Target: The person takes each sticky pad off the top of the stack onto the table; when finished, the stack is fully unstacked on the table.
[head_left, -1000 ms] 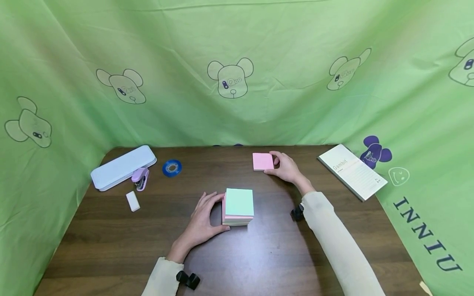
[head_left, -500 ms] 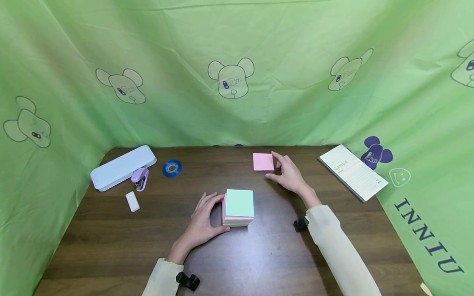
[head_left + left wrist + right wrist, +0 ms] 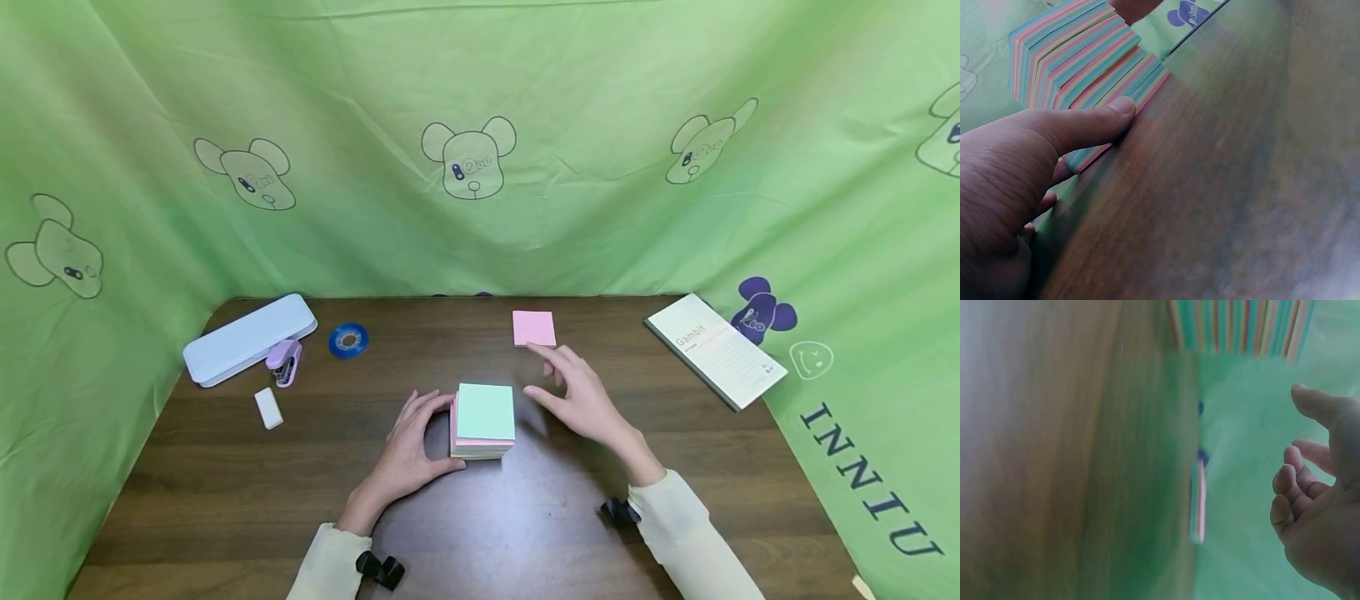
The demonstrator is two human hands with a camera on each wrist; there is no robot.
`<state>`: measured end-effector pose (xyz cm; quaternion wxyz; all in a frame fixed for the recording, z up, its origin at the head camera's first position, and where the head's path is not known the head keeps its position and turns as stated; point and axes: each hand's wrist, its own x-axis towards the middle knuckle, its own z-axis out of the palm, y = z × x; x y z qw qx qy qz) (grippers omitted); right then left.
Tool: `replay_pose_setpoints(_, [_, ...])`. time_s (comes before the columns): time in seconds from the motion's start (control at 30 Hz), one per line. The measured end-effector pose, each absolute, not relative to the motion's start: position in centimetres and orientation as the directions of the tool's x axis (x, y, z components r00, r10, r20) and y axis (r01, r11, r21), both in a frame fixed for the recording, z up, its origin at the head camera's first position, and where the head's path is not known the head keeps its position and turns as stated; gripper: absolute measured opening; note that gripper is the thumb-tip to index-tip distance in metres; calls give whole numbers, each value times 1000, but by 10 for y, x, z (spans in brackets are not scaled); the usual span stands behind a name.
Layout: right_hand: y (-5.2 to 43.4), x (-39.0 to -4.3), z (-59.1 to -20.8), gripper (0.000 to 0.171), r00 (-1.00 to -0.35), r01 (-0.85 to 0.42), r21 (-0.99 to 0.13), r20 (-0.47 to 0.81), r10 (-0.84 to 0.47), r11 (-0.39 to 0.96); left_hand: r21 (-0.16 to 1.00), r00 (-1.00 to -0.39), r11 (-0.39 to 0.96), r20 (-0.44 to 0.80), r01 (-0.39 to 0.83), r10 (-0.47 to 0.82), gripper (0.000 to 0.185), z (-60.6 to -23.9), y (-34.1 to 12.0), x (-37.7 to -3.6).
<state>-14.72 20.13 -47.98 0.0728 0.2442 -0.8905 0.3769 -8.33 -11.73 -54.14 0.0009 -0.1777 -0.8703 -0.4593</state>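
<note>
Cloth-draped desk (image 3: 525, 517) with stationery

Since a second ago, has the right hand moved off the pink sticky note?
Yes. The right hand has pulled back toward the person and now hovers open beside the sticky note block, clear of the pink sticky note.

Note stack (image 3: 484, 419) sits mid-table (image 3: 525, 533), single pad (image 3: 534, 328) behind, booklet (image 3: 716, 348) right, case (image 3: 247, 337) left

The booklet (image 3: 715, 348), lying on the surface well to the right of the right hand (image 3: 581, 400), carried the word "Gambit" on its cover; its smaller print was too fine to read. Beyond it, farther right, the green cloth (image 3: 862, 250) bore large dark letters spelling "INNIU".
</note>
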Motion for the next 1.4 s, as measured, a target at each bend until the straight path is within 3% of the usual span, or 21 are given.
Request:
replay_pose_setpoints(0.27, [184, -116, -471, 63, -826, -550, -674, 352, -440, 493, 790, -925, 507, 194, 344, 326, 102, -542, -117, -84])
replay_pose_setpoints(0.5, [172, -103, -468, 80, -838, -511, -671, 248, -486, 538, 782, -917, 500, 226, 372, 329, 101, -542, -118, -85])
replay_pose_setpoints(0.73, [166, -102, -468, 80, -850, -503, -629, 236, -471, 593, 781, -917, 503, 220, 370, 333, 101, -542, -118, -85])
replay_pose_setpoints(1.4, [160, -105, -463, 76, -845, -499, -664, 230, -483, 556, 787, -919, 500, 212, 362, 332, 99, -542, -118, -84])
